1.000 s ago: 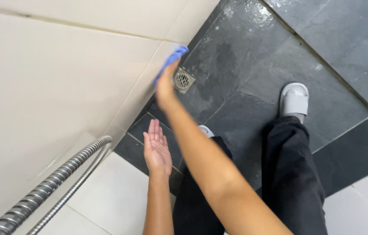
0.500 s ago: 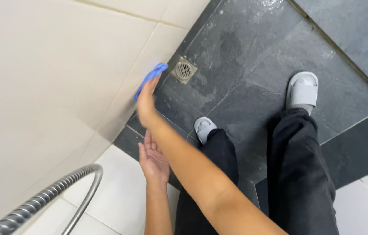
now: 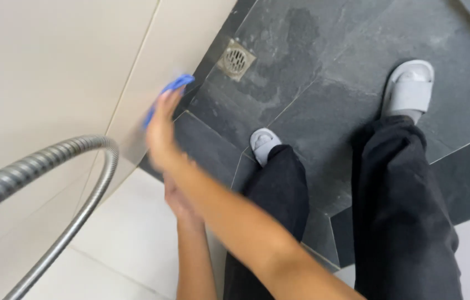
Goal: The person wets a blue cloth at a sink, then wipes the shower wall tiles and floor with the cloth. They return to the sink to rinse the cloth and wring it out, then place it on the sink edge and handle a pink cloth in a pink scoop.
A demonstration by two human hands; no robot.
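Note:
My right hand (image 3: pixel 161 136) is blurred with motion and grips a blue cloth (image 3: pixel 171 89), pressing it against the cream wall tile (image 3: pixel 51 66) low down, near where the wall meets the dark floor. The right forearm crosses diagonally from the lower right. Beneath it, my left hand (image 3: pixel 178 203) rests against the white lower tile (image 3: pixel 129 233). It holds nothing, and its fingers are mostly hidden by the right forearm.
A metal shower hose (image 3: pixel 40 166) curves across the lower left, close to the wall. A square metal floor drain (image 3: pixel 236 58) sits in the wet dark slate floor (image 3: pixel 329 55). My legs in black trousers stand in grey slippers (image 3: pixel 410 89) (image 3: pixel 263 143).
My right hand has swept the blue cloth down and leftward along the wall, away from the drain. The view has tilted, bringing the shower hose closer. The left hand stays on the tile.

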